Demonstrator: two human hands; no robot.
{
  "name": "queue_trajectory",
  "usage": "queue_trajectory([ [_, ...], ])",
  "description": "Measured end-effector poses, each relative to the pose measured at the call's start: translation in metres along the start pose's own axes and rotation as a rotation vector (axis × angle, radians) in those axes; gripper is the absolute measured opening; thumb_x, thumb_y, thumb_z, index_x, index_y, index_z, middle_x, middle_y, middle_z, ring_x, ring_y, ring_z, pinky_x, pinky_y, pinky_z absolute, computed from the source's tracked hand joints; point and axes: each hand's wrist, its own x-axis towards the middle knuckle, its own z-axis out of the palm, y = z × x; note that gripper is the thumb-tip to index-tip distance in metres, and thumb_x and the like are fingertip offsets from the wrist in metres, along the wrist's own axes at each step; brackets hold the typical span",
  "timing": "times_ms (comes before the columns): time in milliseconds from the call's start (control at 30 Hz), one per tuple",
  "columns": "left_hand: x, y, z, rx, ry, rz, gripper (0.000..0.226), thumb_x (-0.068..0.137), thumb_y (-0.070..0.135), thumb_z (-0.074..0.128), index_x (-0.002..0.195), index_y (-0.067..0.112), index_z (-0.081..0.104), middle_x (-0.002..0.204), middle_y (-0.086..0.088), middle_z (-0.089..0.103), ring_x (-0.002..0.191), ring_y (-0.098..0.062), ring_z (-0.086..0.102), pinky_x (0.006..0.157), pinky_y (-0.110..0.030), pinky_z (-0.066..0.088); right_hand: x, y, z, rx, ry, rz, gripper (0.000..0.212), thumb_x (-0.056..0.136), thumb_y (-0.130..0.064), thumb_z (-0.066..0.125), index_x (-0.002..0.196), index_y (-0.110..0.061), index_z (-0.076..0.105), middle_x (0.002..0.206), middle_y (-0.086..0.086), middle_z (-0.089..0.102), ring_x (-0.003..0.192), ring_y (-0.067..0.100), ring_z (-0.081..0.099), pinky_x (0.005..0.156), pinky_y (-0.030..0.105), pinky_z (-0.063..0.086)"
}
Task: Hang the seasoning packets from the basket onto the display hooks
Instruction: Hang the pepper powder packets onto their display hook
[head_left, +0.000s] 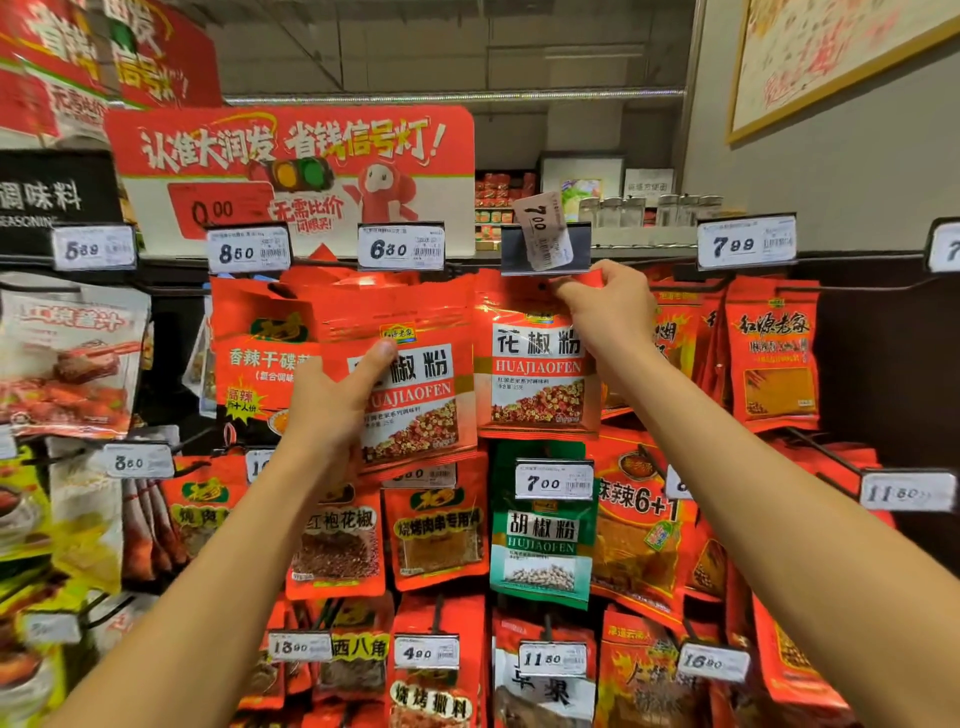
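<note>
My left hand (332, 400) grips a stack of red HUAJIAOFEN seasoning packets (415, 379), thumb across the front packet. My right hand (605, 306) pinches the top edge of another red HUAJIAOFEN packet (535, 374) up at a display hook, just under a black price holder (545, 249) whose 7.00 label sits crooked. The hook itself is hidden behind the holder and the packet. The basket is not in view.
Rows of hanging seasoning packets fill the rack: a green HUJIAOFEN packet (543, 540) below, red packets (771, 353) to the right. Price tags (400, 248) stick out on hook ends. A red promotional sign (296, 166) stands above.
</note>
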Motion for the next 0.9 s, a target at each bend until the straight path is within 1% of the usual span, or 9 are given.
queue_trajectory([
  [100, -0.006, 0.002, 0.003, 0.066, -0.03, -0.02, 0.12, 0.054, 0.066, 0.087, 0.145, 0.003, 0.04, 0.124, -0.018, 0.067, 0.101, -0.035, 0.073, 0.085, -0.057, 0.059, 0.0, -0.002, 0.003, 0.035, -0.029, 0.029, 0.017, 0.077, -0.029, 0.076, 0.075, -0.014, 0.068, 0.076, 0.004, 0.074, 0.08, 0.03, 0.073, 0.07, 0.055, 0.059],
  [200, -0.014, -0.001, 0.01, 0.059, -0.043, -0.017, 0.11, 0.053, 0.067, 0.087, 0.135, 0.004, 0.049, 0.118, -0.017, 0.071, 0.099, -0.035, 0.073, 0.084, -0.057, 0.059, 0.002, -0.002, 0.002, 0.003, -0.037, 0.013, 0.023, 0.076, -0.029, 0.074, 0.083, -0.008, 0.069, 0.08, 0.007, 0.075, 0.082, 0.033, 0.073, 0.071, 0.057, 0.058],
  [267, -0.014, -0.008, 0.013, 0.061, -0.067, -0.008, 0.085, 0.058, 0.065, 0.087, 0.12, 0.012, 0.064, 0.105, -0.013, 0.076, 0.09, -0.031, 0.076, 0.075, -0.049, 0.062, 0.004, -0.003, 0.001, -0.036, -0.033, -0.004, 0.024, 0.076, -0.03, 0.074, 0.085, -0.008, 0.07, 0.081, 0.006, 0.074, 0.082, 0.031, 0.072, 0.072, 0.056, 0.059],
  [300, -0.014, -0.012, 0.015, 0.061, -0.077, 0.011, 0.058, 0.063, 0.061, 0.087, 0.104, 0.023, 0.073, 0.096, -0.009, 0.079, 0.083, -0.026, 0.077, 0.067, -0.042, 0.063, 0.005, -0.003, 0.001, -0.071, -0.025, -0.029, 0.023, 0.077, -0.031, 0.073, 0.086, -0.01, 0.071, 0.081, 0.004, 0.074, 0.081, 0.028, 0.072, 0.073, 0.053, 0.059],
  [367, -0.015, -0.015, 0.019, 0.073, -0.104, 0.058, 0.017, 0.074, 0.052, 0.083, 0.079, 0.036, 0.076, 0.083, -0.001, 0.079, 0.074, -0.02, 0.077, 0.057, -0.03, 0.06, 0.004, -0.003, 0.001, -0.149, 0.001, -0.101, 0.02, 0.079, -0.032, 0.071, 0.085, -0.013, 0.071, 0.079, -0.002, 0.072, 0.079, 0.022, 0.069, 0.074, 0.049, 0.059],
  [400, -0.015, -0.016, 0.02, 0.08, -0.12, 0.075, 0.012, 0.078, 0.049, 0.082, 0.075, 0.038, 0.076, 0.082, -0.001, 0.079, 0.074, -0.02, 0.077, 0.057, -0.028, 0.059, 0.003, -0.003, 0.001, -0.168, 0.011, -0.125, 0.019, 0.08, -0.033, 0.07, 0.084, -0.014, 0.07, 0.079, -0.003, 0.072, 0.079, 0.022, 0.068, 0.074, 0.048, 0.058],
  [633, -0.013, -0.022, 0.027, 0.053, -0.153, 0.046, 0.031, 0.068, 0.058, 0.082, 0.079, 0.03, 0.078, 0.088, -0.008, 0.079, 0.08, -0.028, 0.077, 0.065, -0.04, 0.063, 0.011, 0.009, 0.001, 0.016, -0.027, -0.01, 0.034, 0.081, -0.034, 0.08, 0.077, -0.003, 0.064, 0.08, 0.013, 0.074, 0.08, 0.037, 0.072, 0.068, 0.06, 0.057],
  [800, -0.012, -0.022, 0.035, 0.058, -0.157, 0.036, 0.029, 0.071, 0.054, 0.08, 0.083, 0.028, 0.079, 0.089, -0.007, 0.079, 0.081, -0.026, 0.078, 0.064, -0.034, 0.061, 0.031, 0.028, 0.015, -0.23, 0.025, -0.109, 0.039, 0.082, -0.048, 0.073, 0.068, -0.014, 0.06, 0.065, 0.0, 0.064, 0.07, 0.028, 0.063, 0.06, 0.041, 0.049],
  [900, -0.012, -0.021, 0.037, 0.083, -0.163, 0.045, 0.031, 0.074, 0.054, 0.079, 0.083, 0.025, 0.078, 0.09, -0.007, 0.079, 0.082, -0.026, 0.077, 0.067, -0.035, 0.062, 0.05, 0.047, 0.031, -0.283, -0.004, -0.01, 0.041, 0.085, -0.057, 0.069, 0.084, -0.015, 0.069, 0.085, 0.004, 0.07, 0.087, 0.028, 0.065, 0.076, 0.045, 0.053],
])
